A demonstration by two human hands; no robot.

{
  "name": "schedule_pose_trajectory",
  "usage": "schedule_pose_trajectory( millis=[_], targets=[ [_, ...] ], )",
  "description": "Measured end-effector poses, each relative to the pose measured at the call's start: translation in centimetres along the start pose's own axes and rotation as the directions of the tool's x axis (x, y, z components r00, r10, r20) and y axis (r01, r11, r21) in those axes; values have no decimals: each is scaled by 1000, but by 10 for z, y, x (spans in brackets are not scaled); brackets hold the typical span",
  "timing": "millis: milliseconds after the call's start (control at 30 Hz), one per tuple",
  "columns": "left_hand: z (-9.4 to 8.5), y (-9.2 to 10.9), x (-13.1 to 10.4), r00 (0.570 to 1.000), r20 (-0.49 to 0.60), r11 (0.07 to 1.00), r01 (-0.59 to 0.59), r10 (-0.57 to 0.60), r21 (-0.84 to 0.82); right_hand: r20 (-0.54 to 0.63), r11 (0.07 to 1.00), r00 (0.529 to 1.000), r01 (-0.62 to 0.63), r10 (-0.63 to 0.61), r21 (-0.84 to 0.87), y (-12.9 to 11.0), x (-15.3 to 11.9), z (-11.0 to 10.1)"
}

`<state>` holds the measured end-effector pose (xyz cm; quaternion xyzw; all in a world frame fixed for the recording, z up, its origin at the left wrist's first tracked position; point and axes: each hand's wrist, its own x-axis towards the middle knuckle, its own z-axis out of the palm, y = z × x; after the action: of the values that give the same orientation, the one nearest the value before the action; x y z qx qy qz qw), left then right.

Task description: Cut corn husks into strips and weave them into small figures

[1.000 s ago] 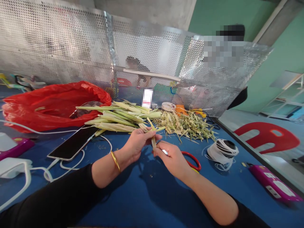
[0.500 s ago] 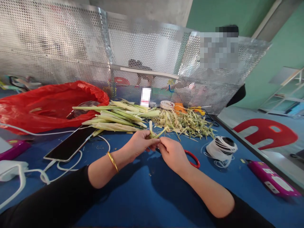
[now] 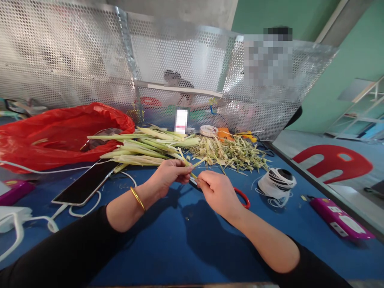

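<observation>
Between my hands, over the blue table, is a pale green husk strip (image 3: 194, 175) with loose ends sticking up. My left hand (image 3: 172, 175), a gold bangle on its wrist, pinches the strip between thumb and fingers. My right hand (image 3: 215, 191) is closed on the strip's lower right end, its fingertips partly hidden. A pile of long pale green husks (image 3: 144, 148) lies just beyond my left hand. Farther right is a heap of small knotted husk pieces (image 3: 235, 154). A red loop handle (image 3: 243, 198) shows beside my right hand; the rest is mostly covered.
At left are a red plastic bag (image 3: 60, 128), a phone (image 3: 87, 184) and white cables. A white thread spool (image 3: 276, 185) and a purple box-shaped device (image 3: 340, 218) stand at right. A perforated metal screen (image 3: 186, 52) closes off the back, with people beyond.
My hands have drawn slightly apart, the left one shifting left, so a short stretch of the husk strip now shows between them. The whole view has shifted slightly.
</observation>
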<state>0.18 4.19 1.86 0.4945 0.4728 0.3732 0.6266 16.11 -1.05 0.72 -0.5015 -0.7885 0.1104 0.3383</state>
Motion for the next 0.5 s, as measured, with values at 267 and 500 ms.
schedule_pose_trajectory(
  millis=[267,500],
  targets=[
    [-10,0,1,992,123,998,47,-41,-49,71,972,984,-174,165,155,4,2,1],
    [-10,2,-1,976,216,999,18,-24,29,197,623,888,-435,415,650,13,10,3]
  ],
)
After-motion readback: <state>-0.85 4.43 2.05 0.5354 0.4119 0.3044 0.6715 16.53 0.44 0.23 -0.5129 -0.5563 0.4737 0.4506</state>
